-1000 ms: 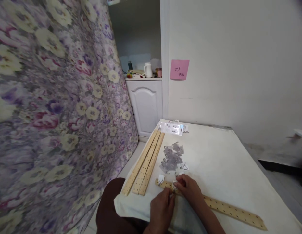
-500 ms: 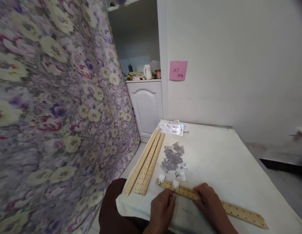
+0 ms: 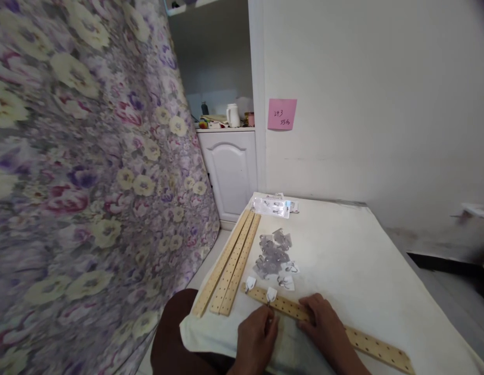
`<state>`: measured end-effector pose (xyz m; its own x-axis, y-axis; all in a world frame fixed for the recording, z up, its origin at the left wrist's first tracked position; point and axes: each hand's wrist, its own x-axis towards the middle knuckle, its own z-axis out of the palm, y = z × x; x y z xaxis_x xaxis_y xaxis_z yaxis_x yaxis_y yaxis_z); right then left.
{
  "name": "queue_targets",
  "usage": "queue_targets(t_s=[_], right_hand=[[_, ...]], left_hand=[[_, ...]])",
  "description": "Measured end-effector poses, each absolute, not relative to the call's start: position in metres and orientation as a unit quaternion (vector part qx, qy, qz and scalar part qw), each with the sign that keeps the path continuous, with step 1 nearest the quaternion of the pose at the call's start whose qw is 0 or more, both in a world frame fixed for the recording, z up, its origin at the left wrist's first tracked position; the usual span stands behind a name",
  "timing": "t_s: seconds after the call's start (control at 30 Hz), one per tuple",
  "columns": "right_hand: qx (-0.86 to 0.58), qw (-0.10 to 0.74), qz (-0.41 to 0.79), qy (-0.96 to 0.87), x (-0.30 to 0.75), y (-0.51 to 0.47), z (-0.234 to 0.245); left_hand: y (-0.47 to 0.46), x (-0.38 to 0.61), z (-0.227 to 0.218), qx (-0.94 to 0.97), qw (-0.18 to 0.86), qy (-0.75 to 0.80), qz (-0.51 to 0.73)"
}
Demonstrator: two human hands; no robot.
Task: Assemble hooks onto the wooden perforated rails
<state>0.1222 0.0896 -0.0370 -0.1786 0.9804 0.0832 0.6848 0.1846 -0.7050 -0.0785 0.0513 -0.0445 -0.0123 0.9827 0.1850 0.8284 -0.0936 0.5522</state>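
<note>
A wooden strip with rows of holes [image 3: 373,345] lies aslant across the front of the table. Two white-backed hooks are at its left end: one hook [image 3: 250,284] near the tip, another hook [image 3: 271,295] a little to its right. My left hand [image 3: 256,334] is closed at the strip's near edge, its thumb and forefinger pinched at the metal end of the second hook. Those fingertips partly hide the metal. My right hand [image 3: 325,324] grips the strip near its middle, fingers over the far edge and thumb on the near side.
Several clear-backed hooks [image 3: 272,254] lie piled beyond the strip, with white-backed hooks [image 3: 285,283] beside them. More perforated wooden strips [image 3: 231,271] lie along the table's left edge. A clear package [image 3: 270,207] sits at the back. A flowered curtain [image 3: 109,182] hangs on the left.
The whole view has shifted slightly, so the table and hands sit a little farther left. Both hands keep nearly the same places on the strip and hook.
</note>
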Motion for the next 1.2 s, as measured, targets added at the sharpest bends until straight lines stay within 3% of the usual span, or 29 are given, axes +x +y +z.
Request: queue_targets(t_s=[0.2, 0.5, 0.7, 0.83, 0.97, 1.2], right_hand=[[-0.568, 0.331, 0.259, -0.708, 0.121, 0.123, -0.022], [-0.524, 0.286, 0.259, -0.759, 0.094, 0.159, -0.034], [-0.537, 0.359, 0.268, -0.715, 0.101, 0.155, -0.025], [-0.538, 0.402, 0.367, -0.644, 0.108, 0.151, -0.016], [-0.495, 0.426, 0.506, -0.563, 0.114, 0.139, -0.011], [-0.470, 0.469, 0.559, -0.497, 0.119, 0.108, -0.001]], left_hand=[[0.052, -0.078, -0.042, 0.697, 0.133, 0.657, 0.253], [0.054, -0.079, -0.049, 0.711, 0.101, 0.646, 0.260], [0.056, -0.080, -0.063, 0.705, 0.094, 0.641, 0.287], [0.055, -0.080, -0.052, 0.701, 0.108, 0.645, 0.284], [0.048, -0.077, -0.032, 0.684, 0.180, 0.633, 0.314], [0.042, -0.048, -0.014, 0.607, 0.371, 0.560, 0.426]])
